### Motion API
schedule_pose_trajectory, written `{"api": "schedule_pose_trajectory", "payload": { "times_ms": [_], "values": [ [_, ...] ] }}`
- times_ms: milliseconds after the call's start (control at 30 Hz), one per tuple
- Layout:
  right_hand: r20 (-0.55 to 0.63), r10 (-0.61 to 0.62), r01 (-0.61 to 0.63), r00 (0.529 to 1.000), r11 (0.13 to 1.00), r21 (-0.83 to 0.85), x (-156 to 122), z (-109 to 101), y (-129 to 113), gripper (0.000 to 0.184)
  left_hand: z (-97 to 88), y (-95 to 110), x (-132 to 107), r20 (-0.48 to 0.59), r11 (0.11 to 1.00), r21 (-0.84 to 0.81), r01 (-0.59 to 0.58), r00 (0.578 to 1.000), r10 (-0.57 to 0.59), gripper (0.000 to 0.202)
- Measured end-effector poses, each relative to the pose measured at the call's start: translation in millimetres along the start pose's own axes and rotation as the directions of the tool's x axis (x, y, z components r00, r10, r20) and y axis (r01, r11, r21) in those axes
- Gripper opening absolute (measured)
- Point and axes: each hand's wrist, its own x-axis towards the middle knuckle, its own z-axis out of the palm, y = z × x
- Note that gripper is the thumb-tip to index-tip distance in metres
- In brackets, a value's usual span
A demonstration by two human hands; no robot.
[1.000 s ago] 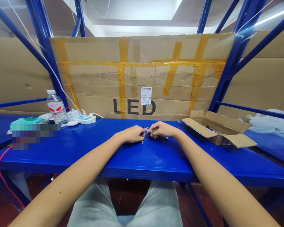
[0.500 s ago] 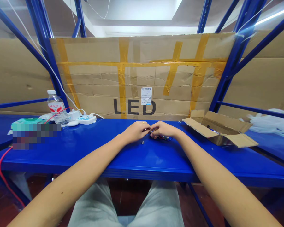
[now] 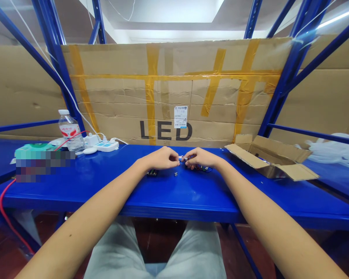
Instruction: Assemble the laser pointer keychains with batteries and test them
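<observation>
At the middle of the blue table [image 3: 189, 197], my left hand [image 3: 162, 159] is closed in a pinch on a small shiny metal piece [image 3: 180, 158]. Close on its right is my right hand [image 3: 203, 158], fingers pinched together by the same piece; what they hold is too small to make out. Thin coloured wires [image 3: 204, 169] show under the right hand. Small silvery parts [image 3: 176, 174] lie on the table just in front of the gap between the hands. Beside my left wrist rests a row of small dark parts [image 3: 152, 173], partly covered by the hand.
An open cardboard box [image 3: 269, 159] stands to the right. At the left are a water bottle [image 3: 71, 131], a white power strip [image 3: 106, 145], a turquoise packet [image 3: 33, 151] and a red cable [image 3: 6, 217]. A large carton [image 3: 119, 104] marked LED stands behind.
My left hand has shifted slightly left, uncovering the shiny metal piece between the hands. The dark parts by the left wrist now show. My right hand stays nearly in place.
</observation>
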Motion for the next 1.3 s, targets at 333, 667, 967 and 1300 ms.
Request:
{"api": "schedule_pose_trajectory", "payload": {
  "times_ms": [333,667,967,1300],
  "values": [
    [-0.014,0.032,-0.032,0.999,0.999,-0.025,-2.2,2.7,-5.2,0.026,7.2,-0.5,-0.6,0.227,0.998,-0.021,0.057,0.973,-0.051,0.010],
    [0.003,-0.013,0.013,1.000,0.991,-0.133,0.0,4.7,-2.5,0.023,20.9,-5.3,9.4,-0.337,0.994,-0.113,0.005,0.941,-0.043,0.013],
    [0.018,-0.141,0.142,0.990,0.966,-0.218,2.3,7.4,0.7,0.018,27.2,-3.4,10.3,-0.268,0.992,-0.121,0.021,0.962,-0.053,0.014],
    [-0.076,-0.299,0.278,0.951,0.938,-0.206,9.6,19.8,1.8,0.023,30.0,-14.5,12.9,-0.288,0.947,-0.301,0.116,0.935,-0.206,0.009]
  ]
}}
